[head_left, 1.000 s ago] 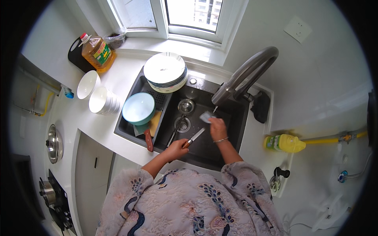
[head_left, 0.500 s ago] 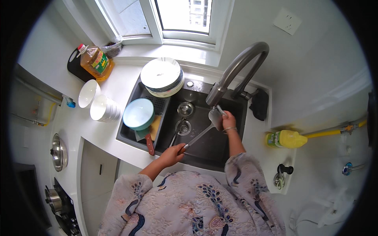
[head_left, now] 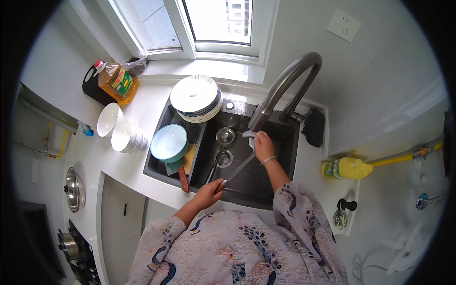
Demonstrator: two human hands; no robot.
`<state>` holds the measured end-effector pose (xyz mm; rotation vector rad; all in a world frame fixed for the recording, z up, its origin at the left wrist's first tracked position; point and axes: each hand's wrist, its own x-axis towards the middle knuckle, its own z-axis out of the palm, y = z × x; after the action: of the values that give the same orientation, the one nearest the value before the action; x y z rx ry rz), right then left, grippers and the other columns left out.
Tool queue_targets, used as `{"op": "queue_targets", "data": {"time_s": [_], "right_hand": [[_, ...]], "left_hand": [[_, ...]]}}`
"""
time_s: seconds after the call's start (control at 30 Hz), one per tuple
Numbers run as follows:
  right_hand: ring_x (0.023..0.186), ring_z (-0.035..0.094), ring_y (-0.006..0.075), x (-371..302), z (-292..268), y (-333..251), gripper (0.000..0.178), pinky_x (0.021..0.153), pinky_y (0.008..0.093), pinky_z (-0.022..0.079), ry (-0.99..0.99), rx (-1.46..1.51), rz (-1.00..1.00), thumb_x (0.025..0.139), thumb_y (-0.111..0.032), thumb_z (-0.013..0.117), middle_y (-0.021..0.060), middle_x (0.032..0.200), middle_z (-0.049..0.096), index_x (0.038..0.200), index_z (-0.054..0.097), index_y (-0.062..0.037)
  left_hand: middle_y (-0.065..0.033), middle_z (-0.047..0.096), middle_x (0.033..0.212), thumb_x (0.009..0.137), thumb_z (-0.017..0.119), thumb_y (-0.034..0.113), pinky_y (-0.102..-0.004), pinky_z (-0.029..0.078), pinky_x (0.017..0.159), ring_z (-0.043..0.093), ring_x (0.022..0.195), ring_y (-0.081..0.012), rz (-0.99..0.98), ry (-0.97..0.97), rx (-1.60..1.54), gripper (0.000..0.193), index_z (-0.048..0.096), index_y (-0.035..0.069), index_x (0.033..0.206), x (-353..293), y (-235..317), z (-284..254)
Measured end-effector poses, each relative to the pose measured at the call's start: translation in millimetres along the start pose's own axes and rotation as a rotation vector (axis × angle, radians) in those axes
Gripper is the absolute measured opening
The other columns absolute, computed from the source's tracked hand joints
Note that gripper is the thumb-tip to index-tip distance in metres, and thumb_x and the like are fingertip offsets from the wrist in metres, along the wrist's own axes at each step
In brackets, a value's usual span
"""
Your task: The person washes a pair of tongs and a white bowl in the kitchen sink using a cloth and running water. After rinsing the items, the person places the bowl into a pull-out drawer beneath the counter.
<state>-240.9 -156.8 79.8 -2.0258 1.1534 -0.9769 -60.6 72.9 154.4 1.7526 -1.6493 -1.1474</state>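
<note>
While the left hand (head_left: 207, 194) grips the handle end of a long knife (head_left: 237, 170) over the dark sink (head_left: 266, 190), the right hand (head_left: 262, 146) presses a pale cloth or sponge (head_left: 249, 137) against the far end of the blade, just under the spout of the grey faucet (head_left: 285, 90). Both hands are closed on what they hold: left clenched round the handle, right pinching the cloth onto the blade tip. The knife spans the right basin diagonally, handle near the front rim, tip up by the faucet. Whether water is running cannot be told.

Handling judgement: the knife is stiff, thin and fairly light, likely wet and so slippery; the blade edge is the hazard. The safe hold is the handle, as the left hand has it, with the cloth kept on the flat or spine rather than wrapped over the edge. The cloth is soft and gives under the fingers.

Around it: a teal bowl (head_left: 168, 142) sits in the left basin on a yellow board with a brown-handled tool beside it, a stack of plates (head_left: 195, 97) at the back corner, white bowls (head_left: 127, 137) on the counter, an oil bottle (head_left: 115, 80) near the window, and a yellow detergent bottle (head_left: 346, 168) on the right.
</note>
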Motion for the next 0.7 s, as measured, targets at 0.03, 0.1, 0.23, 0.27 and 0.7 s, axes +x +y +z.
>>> {"op": "queue_targets", "data": {"time_s": [0.03, 0.1, 0.23, 0.27, 0.7], "right_hand": [[0.105, 0.053, 0.0318, -7.2, -0.4, -15.4, 0.021, 0.093, 0.0406, 0.041, 0.01, -0.108, -0.097, 0.077, -0.005, 0.056, 0.0136, 0.108, 0.061, 0.096, 0.064, -0.0085], [0.106, 0.053, 0.0314, -25.6, 9.3, -32.9, 0.019, 0.096, 0.0437, 0.038, -0.011, -0.222, -0.225, 0.077, -0.008, 0.058, 0.0086, 0.11, 0.062, 0.095, 0.064, -0.0111], [0.102, 0.054, 0.0336, -16.3, 11.5, -15.3, 0.019, 0.094, 0.0425, 0.04, 0.05, -0.398, -0.098, 0.08, -0.011, 0.056, 0.0083, 0.109, 0.063, 0.097, 0.064, -0.0101], [0.099, 0.056, 0.0316, -8.2, 9.6, 0.3, 0.02, 0.091, 0.0403, 0.041, -0.048, -0.246, 0.085, 0.082, -0.011, 0.055, 0.008, 0.107, 0.063, 0.099, 0.064, -0.0091], [0.109, 0.051, 0.0337, -29.1, -4.2, -39.1, 0.025, 0.094, 0.0376, 0.041, 0.036, -0.039, -0.147, 0.083, -0.004, 0.054, 0.0158, 0.111, 0.057, 0.106, 0.06, -0.008]], "left_hand": [[-0.0151, 0.059, 0.084, 0.079, 0.056, 0.01, -0.0396, 0.046, 0.067, 0.058, 0.077, -0.0348, 0.023, 0.004, -0.003, 0.037, 0.049, 0.004, 0.114, 0.9, -4.0, 2.5], [-0.0156, 0.059, 0.083, 0.079, 0.056, 0.009, -0.0388, 0.046, 0.067, 0.058, 0.077, -0.0347, 0.001, -0.034, -0.01, 0.037, 0.049, 0.004, 0.115, 8.3, -7.1, 5.5], [-0.0108, 0.054, 0.076, 0.078, 0.06, 0.007, -0.0294, 0.045, 0.065, 0.053, 0.067, -0.0213, -0.005, -0.016, -0.059, 0.043, 0.048, 0.001, 0.118, 9.0, -6.2, 17.7], [-0.0107, 0.054, 0.077, 0.078, 0.06, 0.008, -0.0289, 0.045, 0.066, 0.053, 0.067, -0.0202, 0.013, 0.0, -0.078, 0.043, 0.049, 0.001, 0.119, 7.2, -5.3, 22.3], [-0.0041, 0.055, 0.076, 0.079, 0.062, 0.012, -0.0251, 0.041, 0.045, 0.05, 0.051, -0.0086, -0.146, 0.096, -0.41, 0.045, 0.049, 0.003, 0.121, 7.3, -18.4, 22.3]]}}
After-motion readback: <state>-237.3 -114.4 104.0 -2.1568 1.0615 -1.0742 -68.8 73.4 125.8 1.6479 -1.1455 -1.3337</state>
